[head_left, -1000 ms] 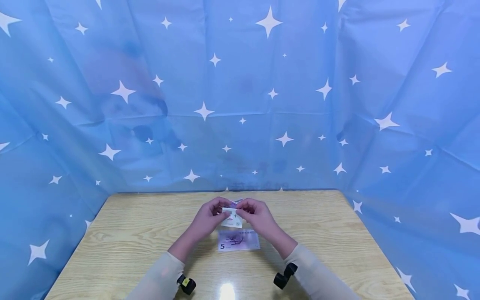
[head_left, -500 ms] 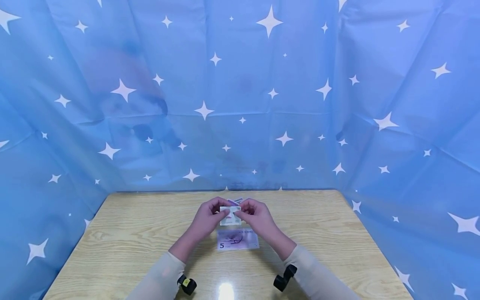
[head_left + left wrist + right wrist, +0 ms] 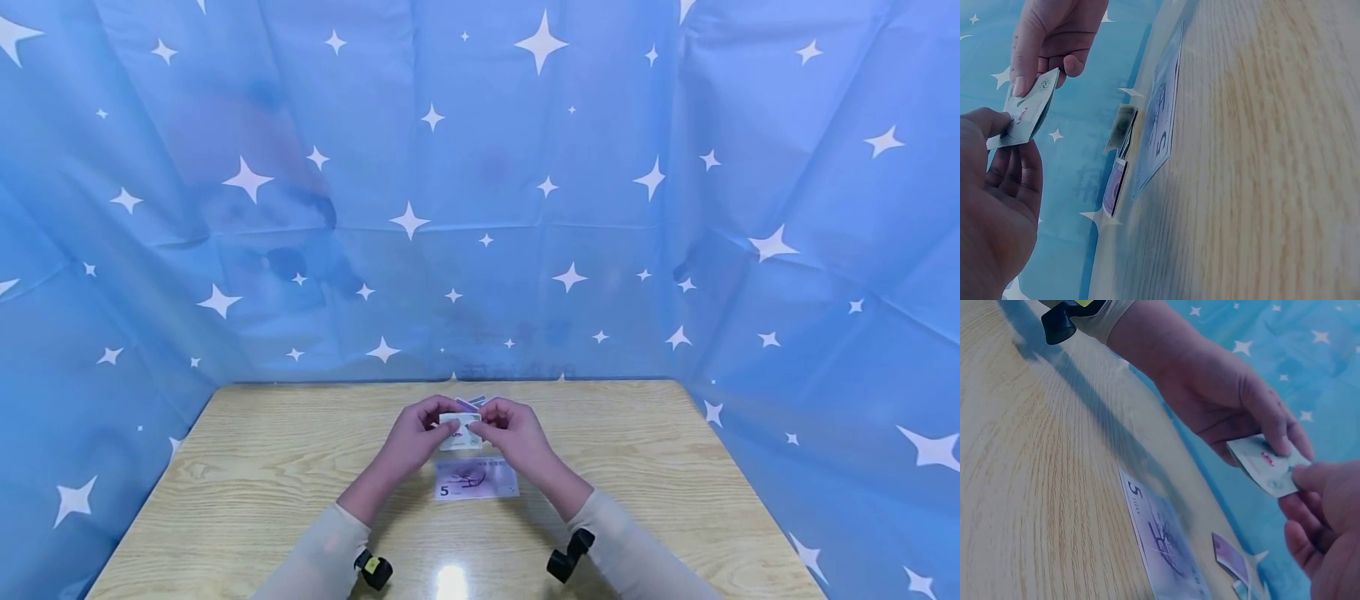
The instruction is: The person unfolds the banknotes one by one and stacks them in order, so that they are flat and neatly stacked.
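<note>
Between both hands, above the table, is a small folded pale-green banknote [image 3: 459, 440] with a red mark. My left hand [image 3: 416, 435] pinches its left side, thumb on the near face. The right hand [image 3: 522, 437] pinches the other side the same way. In the left wrist view the folded banknote [image 3: 1034, 112] has a slight gap between its layers. Below the hands a purple 5-yuan banknote [image 3: 476, 480] lies nearly flat on the table. Just beyond the hands, partly hidden by them, are a small folded purple note [image 3: 1230, 557] and a folded greenish-grey note [image 3: 1121, 128].
The wooden table [image 3: 262, 483] carries the notes near its middle. Behind it and at both sides hangs a blue curtain [image 3: 480, 167] with white stars. Each wrist wears a black camera, one of them on the right wrist [image 3: 570, 554].
The held banknote was tilted a second ago and now sits straighter and slightly left, with both thumbs on it. More of the folded notes behind shows. Little differs over the last half second.
</note>
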`<state>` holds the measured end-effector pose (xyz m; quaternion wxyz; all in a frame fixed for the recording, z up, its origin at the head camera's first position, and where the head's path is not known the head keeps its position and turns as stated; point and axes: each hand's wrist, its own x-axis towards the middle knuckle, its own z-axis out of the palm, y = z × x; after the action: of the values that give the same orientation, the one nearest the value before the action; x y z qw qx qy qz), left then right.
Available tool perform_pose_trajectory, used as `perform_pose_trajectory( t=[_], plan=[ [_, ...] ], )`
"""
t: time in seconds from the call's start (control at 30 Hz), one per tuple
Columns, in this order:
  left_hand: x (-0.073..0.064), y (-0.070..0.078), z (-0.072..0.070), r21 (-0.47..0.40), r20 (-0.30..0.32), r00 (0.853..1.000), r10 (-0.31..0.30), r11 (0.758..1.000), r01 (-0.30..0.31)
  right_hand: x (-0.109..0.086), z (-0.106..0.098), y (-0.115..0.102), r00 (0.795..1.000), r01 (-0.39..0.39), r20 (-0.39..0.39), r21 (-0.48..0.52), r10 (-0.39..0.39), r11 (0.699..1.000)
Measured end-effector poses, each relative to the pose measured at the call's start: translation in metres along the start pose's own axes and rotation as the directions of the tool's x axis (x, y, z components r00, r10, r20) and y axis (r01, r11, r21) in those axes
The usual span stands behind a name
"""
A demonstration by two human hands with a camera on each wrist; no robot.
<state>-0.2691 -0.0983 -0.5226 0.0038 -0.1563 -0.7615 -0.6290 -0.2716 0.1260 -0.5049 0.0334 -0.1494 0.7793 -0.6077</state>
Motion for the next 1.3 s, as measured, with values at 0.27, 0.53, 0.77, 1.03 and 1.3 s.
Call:
perform_pose_trajectory(
  t=[0.27, 0.53, 0.77, 1.03, 1.3],
  plan=[
    [-0.001, -0.002, 0.000, 0.024, 0.027, 0.999, 0.029, 0.999, -0.030, 0.000, -0.002, 0.001, 1.000, 0.005, -0.026, -0.024, -0.005, 1.000],
    [-0.002, -0.003, -0.002, 0.034, 0.046, 0.998, 0.046, 0.998, -0.047, -0.002, -0.002, -0.002, 0.998, 0.020, -0.051, -0.022, -0.021, 1.000],
    [-0.003, -0.006, -0.002, 0.050, 0.055, 0.997, 0.050, 0.997, -0.053, -0.004, -0.003, -0.003, 0.996, 0.055, -0.063, -0.060, -0.059, 0.997],
    [-0.004, -0.008, -0.004, 0.021, 0.083, 0.994, 0.078, 0.997, -0.080, -0.004, -0.005, -0.003, 1.000, -0.002, -0.029, 0.078, 0.004, 0.997],
    [-0.004, -0.019, -0.009, -0.056, 0.095, 0.989, 0.112, 0.993, -0.107, -0.004, -0.014, -0.002, 0.999, -0.007, -0.045, 0.106, 0.012, 0.994]
  ],
)
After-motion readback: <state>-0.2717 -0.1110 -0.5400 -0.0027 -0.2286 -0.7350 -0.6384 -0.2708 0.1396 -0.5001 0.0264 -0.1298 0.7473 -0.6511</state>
